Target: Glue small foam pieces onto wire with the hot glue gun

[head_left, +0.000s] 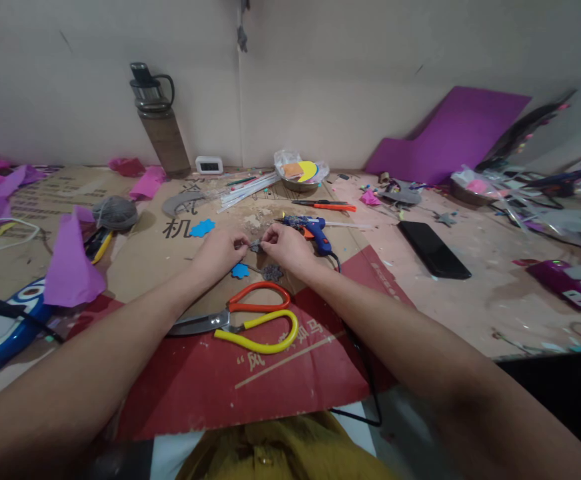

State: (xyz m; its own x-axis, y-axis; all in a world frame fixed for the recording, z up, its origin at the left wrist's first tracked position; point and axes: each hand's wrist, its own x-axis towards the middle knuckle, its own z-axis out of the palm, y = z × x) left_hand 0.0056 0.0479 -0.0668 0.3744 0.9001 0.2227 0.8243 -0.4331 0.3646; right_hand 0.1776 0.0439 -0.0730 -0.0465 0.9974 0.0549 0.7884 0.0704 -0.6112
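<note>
My left hand (228, 245) and my right hand (286, 245) meet over the cardboard, fingertips pinched on a small grey piece (255, 245) between them; its kind is too small to make out. Just below lie a blue scalloped cutout (240, 271) and a dark grey fuzzy tuft (272, 272). Another blue cutout (202, 229) rests left of my left hand. Beside my right hand is a blue hot glue gun (313, 232), its nozzle pointing left. Scissors (250, 317) with one red and one yellow handle lie nearer to me, between my forearms.
A tilted water bottle (158, 123), a small white clock (209, 165) and a bowl of scraps (301, 179) stand along the wall. Grey yarn (115, 212) and purple sheets (73, 267) are at left. A black phone (433, 249) and a magenta tool (570, 283) lie at right.
</note>
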